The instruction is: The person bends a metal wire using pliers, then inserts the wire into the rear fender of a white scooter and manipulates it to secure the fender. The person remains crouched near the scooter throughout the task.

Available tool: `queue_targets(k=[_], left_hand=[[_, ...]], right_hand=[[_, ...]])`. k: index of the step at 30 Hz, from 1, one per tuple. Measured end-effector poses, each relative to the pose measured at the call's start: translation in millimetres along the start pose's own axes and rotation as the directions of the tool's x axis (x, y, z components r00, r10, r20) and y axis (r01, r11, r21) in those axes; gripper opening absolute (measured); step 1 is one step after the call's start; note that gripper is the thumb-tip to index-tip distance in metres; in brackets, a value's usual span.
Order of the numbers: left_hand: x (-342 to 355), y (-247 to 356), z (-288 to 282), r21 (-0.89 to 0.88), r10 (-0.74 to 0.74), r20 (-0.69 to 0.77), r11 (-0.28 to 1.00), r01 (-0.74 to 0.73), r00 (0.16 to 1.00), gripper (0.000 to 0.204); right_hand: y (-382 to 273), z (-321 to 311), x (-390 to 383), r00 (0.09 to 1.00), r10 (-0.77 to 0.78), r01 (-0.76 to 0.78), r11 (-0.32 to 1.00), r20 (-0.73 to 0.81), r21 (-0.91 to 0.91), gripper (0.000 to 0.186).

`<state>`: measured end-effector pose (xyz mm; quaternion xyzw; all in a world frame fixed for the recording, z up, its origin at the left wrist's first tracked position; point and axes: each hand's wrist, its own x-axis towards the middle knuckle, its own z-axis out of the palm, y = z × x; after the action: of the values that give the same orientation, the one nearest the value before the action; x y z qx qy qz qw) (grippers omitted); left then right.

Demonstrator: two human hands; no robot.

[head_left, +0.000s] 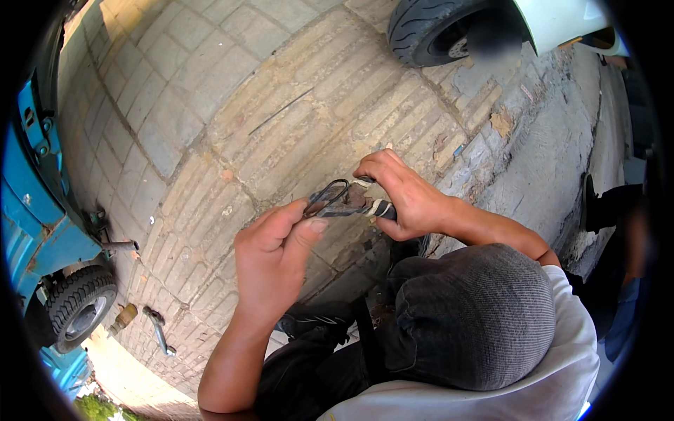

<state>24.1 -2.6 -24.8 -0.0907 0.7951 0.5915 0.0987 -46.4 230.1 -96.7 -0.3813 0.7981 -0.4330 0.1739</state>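
My left hand [274, 256] pinches a dark looped cable or wire [330, 196] between thumb and fingers, at the middle of the view. To its right, my right hand [400, 193] grips pliers [359, 196], rusty at the centre, with handles wrapped in black and pale material. Their jaws point left and meet the dark loop; exactly where they grip is too small to tell. Both hands are held above the paving, over my dark-clothed legs [323, 379].
A blue vehicle [38, 203] with a wheel [77, 309] is at left, a wrench-like tool [158, 330] and brass-coloured piece [123, 319] beside it. A white vehicle's tyre [414, 35] is at top right. A thin rod [279, 111] lies on paving. Another person [618, 224] is at far right.
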Motion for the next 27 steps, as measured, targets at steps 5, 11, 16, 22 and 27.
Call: queue_targets(k=[5,11,16,22,27], left_hand=[[-2.1,-0.1,2.3,0.071,0.053,-0.040,0.996,-0.050,0.998,0.018],[-7.0,-2.2,6.6,0.100,0.067,-0.181,0.994,-0.049,0.981,0.023],[-9.5,-4.3,10.9,0.270,0.210,-0.233,0.952,-0.144,0.950,0.022],[-13.3,-5.0,13.9,0.252,0.230,-0.231,0.953,-0.170,0.945,0.020],[-15.8,2.7,14.8,0.094,0.043,-0.197,0.995,-0.025,0.979,0.013]], right_hand=[[-5.1,-2.7,-0.9,0.998,0.048,-0.048,0.999,0.046,0.001,0.070],[-9.5,-3.2,-2.9,0.999,0.048,-0.048,0.999,0.017,0.010,0.068],[-14.0,-0.4,-4.8,0.999,0.054,-0.054,0.999,-0.007,-0.003,0.068],[-19.1,0.0,-8.9,0.997,0.079,-0.079,0.996,-0.007,0.046,0.069],[-17.0,0.7,-11.3,0.997,0.072,-0.070,0.996,-0.033,0.055,0.066]])
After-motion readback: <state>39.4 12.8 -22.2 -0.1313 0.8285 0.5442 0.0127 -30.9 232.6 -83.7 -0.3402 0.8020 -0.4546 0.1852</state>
